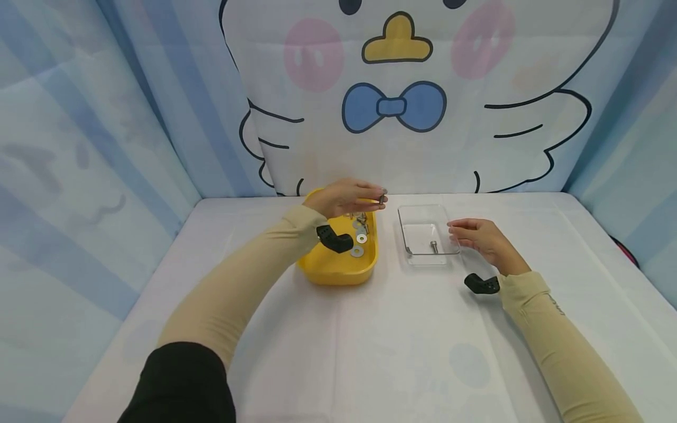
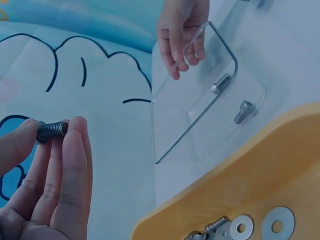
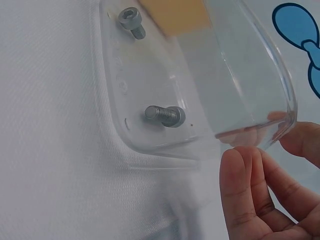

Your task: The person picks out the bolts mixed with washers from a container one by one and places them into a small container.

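On the white tablecloth (image 1: 402, 329), nearest the person, the right hand (image 1: 483, 239) rests at the right edge of a clear plastic tray (image 1: 418, 226). The right wrist view shows its fingertips (image 3: 245, 172) touching the tray's rim, with the thumb on the far side of the rim, so the hand lightly holds the tray's edge. Inside the tray lie 2 bolts (image 3: 166, 115), apart from each other.

Just left of the tray stands a yellow tub (image 1: 338, 270). On its floor are 2 flat washers (image 2: 260, 227) side by side, with a few more bolts beside them.

The left hand (image 1: 344, 198) is raised over the far end of the yellow tub, near the gap between tub and tray. It pinches a single threaded bolt (image 2: 50, 131) between thumb and fingertips, with the threads showing between them.

A black camera mount (image 1: 334, 239) sits on the left wrist and another on the right.

Beyond the table hangs a cloth backdrop (image 1: 402, 106) printed with a cartoon bird wearing a blue bow tie.
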Demonstrator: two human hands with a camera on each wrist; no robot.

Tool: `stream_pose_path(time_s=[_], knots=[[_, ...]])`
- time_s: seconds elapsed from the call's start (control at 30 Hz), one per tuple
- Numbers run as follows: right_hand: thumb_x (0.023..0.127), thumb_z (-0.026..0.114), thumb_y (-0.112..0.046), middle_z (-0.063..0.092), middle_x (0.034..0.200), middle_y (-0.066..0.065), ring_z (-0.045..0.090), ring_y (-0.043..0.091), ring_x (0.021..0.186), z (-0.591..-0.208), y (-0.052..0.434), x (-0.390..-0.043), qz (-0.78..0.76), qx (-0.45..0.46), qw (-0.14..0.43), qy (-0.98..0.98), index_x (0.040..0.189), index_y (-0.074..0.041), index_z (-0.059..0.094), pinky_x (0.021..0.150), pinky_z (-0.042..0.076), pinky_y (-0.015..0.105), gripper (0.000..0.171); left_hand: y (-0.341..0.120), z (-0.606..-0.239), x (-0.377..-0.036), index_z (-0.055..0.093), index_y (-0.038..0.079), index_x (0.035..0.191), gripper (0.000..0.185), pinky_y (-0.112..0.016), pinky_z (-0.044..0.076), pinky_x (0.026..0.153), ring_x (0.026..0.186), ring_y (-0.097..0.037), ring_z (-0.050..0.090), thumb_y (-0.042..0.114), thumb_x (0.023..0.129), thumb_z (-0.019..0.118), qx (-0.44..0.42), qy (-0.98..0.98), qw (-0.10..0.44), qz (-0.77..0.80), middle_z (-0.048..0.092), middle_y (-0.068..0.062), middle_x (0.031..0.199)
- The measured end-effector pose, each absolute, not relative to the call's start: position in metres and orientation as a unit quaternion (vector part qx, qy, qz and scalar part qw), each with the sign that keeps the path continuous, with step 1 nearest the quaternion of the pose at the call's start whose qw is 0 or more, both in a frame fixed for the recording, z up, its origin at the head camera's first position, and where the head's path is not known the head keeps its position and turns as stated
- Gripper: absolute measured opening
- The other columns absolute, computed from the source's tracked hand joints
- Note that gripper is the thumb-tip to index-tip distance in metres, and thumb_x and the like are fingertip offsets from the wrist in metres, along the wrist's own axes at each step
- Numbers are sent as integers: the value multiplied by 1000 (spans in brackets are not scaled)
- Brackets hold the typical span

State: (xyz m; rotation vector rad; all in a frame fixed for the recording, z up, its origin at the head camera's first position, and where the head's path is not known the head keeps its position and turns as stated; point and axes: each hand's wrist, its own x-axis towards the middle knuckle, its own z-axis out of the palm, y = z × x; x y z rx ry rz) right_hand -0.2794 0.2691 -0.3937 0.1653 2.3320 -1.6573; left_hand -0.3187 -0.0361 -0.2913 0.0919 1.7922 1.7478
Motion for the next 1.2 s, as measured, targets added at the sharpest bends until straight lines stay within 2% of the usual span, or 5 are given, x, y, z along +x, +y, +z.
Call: stream_pose_path(time_s=[0.17,0.33,0.57,0.8,1.2], knots=[[89,64,-31,58,89,-25,58,-9,79,-393,270,-278,-577,50,137,803,136,7,39,78,52,10,65,-28,-292,-319,57,-4,123,34,-36,46,104,101,-23,62,5,91,59,34,670,312,673,63,-11,104],[91,62,-27,57,86,-27,58,-9,80,-393,270,-279,-577,51,138,803,136,7,39,78,52,10,62,-18,-296,-323,57,-4,122,33,-34,49,100,96,-22,63,5,90,60,31,665,310,679,64,-10,99],[93,60,-25,55,87,-26,57,-8,80,-394,270,-280,-571,53,138,807,136,5,39,79,51,9,56,-1,-302,-330,57,-2,123,34,-32,50,99,112,-28,62,7,90,60,31,679,307,666,59,-19,127],[93,58,-25,55,90,-23,57,-8,80,-394,271,-279,-569,49,137,809,135,5,40,79,52,10,55,21,-314,-333,59,-4,121,33,-35,48,101,89,-21,64,4,89,61,4,661,308,684,59,-21,126],[94,58,-24,55,87,-26,57,-8,80,-394,271,-279,-571,49,137,808,136,6,40,78,52,10,55,42,-331,-334,61,-5,118,32,-33,50,98,97,-25,65,6,89,62,-14,663,305,683,62,-20,122]])
